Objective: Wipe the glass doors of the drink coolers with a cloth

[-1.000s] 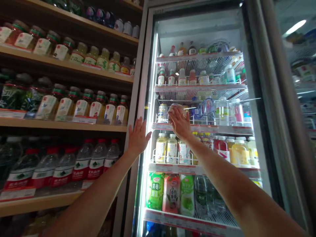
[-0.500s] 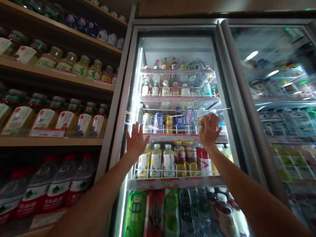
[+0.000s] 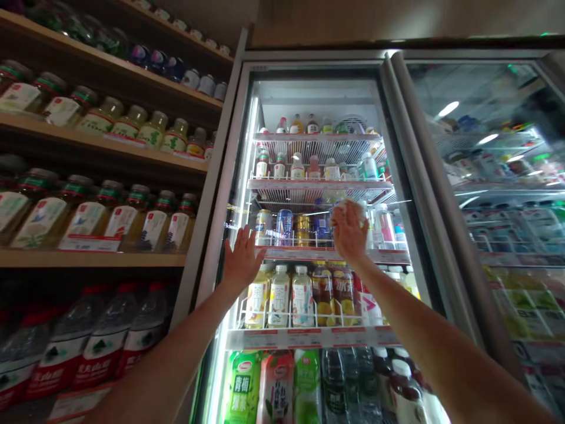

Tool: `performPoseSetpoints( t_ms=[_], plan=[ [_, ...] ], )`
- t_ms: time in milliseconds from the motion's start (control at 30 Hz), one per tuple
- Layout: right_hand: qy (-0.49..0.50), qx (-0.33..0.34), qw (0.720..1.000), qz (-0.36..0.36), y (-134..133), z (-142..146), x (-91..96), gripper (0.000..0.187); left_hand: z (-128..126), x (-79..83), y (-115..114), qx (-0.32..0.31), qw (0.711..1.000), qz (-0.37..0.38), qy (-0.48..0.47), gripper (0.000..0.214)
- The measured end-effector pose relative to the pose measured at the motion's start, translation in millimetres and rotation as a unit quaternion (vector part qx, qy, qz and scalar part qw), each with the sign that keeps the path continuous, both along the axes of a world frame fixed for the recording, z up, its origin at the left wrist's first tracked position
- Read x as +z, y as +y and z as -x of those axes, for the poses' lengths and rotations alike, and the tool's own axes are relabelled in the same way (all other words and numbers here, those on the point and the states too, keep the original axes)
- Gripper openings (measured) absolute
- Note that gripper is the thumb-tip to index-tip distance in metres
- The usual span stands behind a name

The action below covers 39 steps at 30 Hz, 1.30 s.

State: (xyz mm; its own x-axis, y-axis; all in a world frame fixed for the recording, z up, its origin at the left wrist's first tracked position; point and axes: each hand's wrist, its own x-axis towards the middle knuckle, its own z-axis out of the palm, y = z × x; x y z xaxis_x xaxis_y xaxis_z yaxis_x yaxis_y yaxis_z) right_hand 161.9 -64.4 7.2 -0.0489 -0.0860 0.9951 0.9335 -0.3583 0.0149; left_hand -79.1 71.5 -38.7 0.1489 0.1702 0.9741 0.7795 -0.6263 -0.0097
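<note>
My left hand (image 3: 242, 259) is flat with its fingers spread, against or just in front of the glass door (image 3: 304, 94) of a lit drinks cooler, near the left side of the frame. Farther right, my right hand (image 3: 351, 238) presses a pale, crumpled cloth (image 3: 346, 209) on the glass at the height of the can shelf; the cloth is blurred and partly hidden by my fingers. Behind the door, a blue can (image 3: 284, 227) and a gold can (image 3: 303, 228) stand between my hands. Bottles of tea (image 3: 279, 297) line the shelf below.
Wooden shelves (image 3: 97, 258) with bottled drinks rise close on my left. A metal door edge (image 3: 410, 165) runs along the right, beside a second glass-doored cooler (image 3: 489, 194). Large water bottles (image 3: 95, 341) stand at lower left.
My right hand has slid left across the glass with the cloth. My left hand stays in about the same place on the door. The view has tilted slightly upward.
</note>
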Motion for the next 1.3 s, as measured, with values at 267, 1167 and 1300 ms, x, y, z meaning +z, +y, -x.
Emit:
performPoseSetpoints(
  t_ms=[267,1167,1300],
  plan=[
    [-0.045,0.029,0.997,0.061,46.0,72.4,23.1,0.047,29.6,-9.0,4.0,0.006,1.000,-0.027,0.015,0.055],
    [-0.098,0.012,0.991,0.091,1.9,20.2,-58.1,0.045,-22.0,-25.5,-31.7,-0.059,0.996,-0.051,0.039,0.058],
    [-0.022,0.009,0.999,0.034,-10.4,0.0,-59.6,0.047,-46.3,-37.0,-38.8,-0.061,0.993,-0.055,0.079,0.059]
  ],
)
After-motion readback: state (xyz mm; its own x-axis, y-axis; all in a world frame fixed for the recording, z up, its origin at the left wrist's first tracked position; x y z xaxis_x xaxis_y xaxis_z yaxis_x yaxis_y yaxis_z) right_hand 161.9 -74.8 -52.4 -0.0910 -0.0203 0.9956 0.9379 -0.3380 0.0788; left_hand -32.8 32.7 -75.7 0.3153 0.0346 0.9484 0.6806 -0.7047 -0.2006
